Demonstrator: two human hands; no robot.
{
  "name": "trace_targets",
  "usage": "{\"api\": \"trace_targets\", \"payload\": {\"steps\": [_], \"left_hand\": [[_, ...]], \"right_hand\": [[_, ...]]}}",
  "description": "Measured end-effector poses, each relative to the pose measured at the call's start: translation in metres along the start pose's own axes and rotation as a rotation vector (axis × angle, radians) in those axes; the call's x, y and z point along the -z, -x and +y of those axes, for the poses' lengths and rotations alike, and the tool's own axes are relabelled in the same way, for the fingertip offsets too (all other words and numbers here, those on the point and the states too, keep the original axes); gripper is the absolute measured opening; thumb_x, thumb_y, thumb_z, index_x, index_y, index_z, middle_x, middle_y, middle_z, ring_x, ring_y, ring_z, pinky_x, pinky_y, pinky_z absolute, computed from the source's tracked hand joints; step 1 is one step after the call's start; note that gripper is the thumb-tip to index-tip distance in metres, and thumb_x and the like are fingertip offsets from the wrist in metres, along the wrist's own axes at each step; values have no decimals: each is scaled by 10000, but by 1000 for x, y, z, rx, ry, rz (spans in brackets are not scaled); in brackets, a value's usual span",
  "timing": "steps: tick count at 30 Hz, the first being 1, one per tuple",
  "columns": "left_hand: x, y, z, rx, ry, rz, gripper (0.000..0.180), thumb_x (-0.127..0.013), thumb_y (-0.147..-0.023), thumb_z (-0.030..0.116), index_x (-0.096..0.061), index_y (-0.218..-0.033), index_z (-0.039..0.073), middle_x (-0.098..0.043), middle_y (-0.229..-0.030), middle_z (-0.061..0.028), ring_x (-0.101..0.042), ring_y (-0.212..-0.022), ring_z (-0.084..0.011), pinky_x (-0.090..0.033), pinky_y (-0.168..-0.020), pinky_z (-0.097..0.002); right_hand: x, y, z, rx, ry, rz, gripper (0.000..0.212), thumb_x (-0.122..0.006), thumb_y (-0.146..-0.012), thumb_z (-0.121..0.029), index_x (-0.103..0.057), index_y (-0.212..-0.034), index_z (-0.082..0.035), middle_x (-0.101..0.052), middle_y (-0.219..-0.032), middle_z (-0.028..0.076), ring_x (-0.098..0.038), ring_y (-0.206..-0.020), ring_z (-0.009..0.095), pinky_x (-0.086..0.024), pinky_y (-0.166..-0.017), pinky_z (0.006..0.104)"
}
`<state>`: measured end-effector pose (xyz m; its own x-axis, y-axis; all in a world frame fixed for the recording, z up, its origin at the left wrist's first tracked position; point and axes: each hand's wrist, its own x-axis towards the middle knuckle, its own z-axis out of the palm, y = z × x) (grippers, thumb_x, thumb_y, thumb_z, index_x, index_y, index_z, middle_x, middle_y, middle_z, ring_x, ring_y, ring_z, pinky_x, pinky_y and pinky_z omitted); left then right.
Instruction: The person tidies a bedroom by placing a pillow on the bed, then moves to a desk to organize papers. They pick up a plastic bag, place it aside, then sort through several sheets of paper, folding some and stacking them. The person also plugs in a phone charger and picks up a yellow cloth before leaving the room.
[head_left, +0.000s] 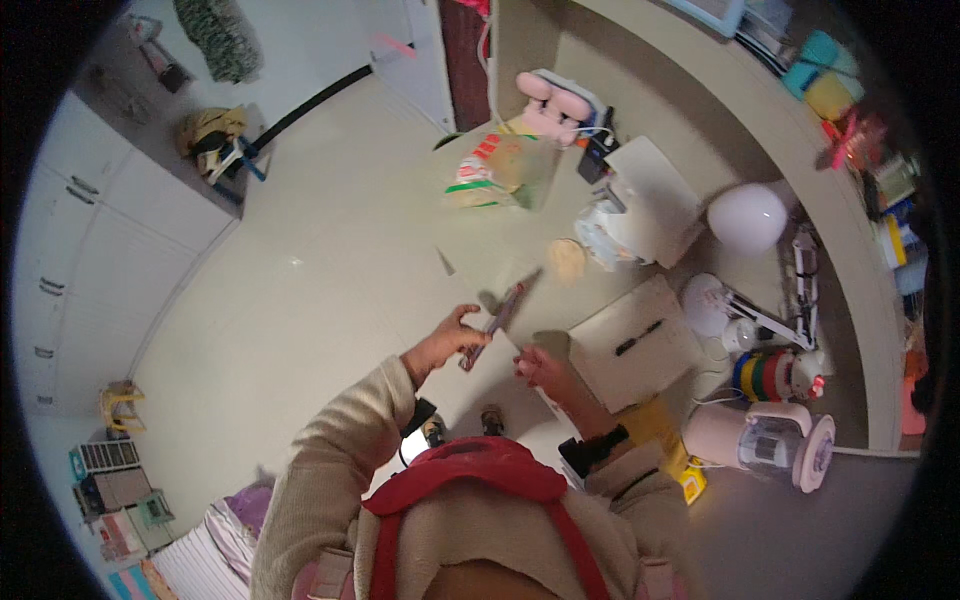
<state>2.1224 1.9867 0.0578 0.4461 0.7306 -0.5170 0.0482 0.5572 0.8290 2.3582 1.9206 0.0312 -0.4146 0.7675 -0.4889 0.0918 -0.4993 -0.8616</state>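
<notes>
My left hand [446, 341] is closed round a long, narrow, dark reddish object [503, 312] whose exact kind I cannot make out. It slants up and to the right from my fingers, above the pale floor. Just right of it, my right hand [541, 368] is held near the desk's edge with its fingers curled together. What those fingers hold, if anything, is too small to tell. Beyond my right hand, a beige flat pad [625, 375] lies on the desk with a black pen [638, 338] on it.
Farther along the desk are a round beige item [566, 258] and a clear plastic bag [503, 172]. At the right stand a white desk lamp [707, 300], a stack of coloured rings [765, 375] and a pink blender [765, 440]. White cabinets [100, 230] line the left wall.
</notes>
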Motion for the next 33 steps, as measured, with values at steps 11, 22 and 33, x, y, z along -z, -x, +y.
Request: {"api": "trace_targets", "payload": {"steps": [11,22,33], "left_hand": [[105,170,-46,-83,-304,409,845,-710,-626,236,-232,-1297,47,-597,-771,-129,-580,-674,-192,-470,-613,-312],[305,482,-152,-419,762,211,638,-379,-835,597,-511,-1106,34,-602,-895,-107,-582,-874,-169,-466,-767,-362],[426,628,-169,-991,1104,-22,832,-230,-791,694,-407,-1237,15,-493,-1130,-269,-530,-993,-389,-409,-859,-527]], "right_hand": [[-218,-134,-56,-111,-895,-219,227,-533,-846,-299,-495,-951,-101,-564,-898,81,-545,-860,206,-434,-805,352],[-623,-133,-116,-260,-577,-715,567,-384,-839,-543,-543,-1023,-31,-575,-981,173,-535,-930,312,-430,-843,452],[-906,-168,-145,-270,-382,-1260,625,-371,-828,-559,-475,-1172,-48,-571,-995,164,-541,-929,299,-432,-843,441]]}}
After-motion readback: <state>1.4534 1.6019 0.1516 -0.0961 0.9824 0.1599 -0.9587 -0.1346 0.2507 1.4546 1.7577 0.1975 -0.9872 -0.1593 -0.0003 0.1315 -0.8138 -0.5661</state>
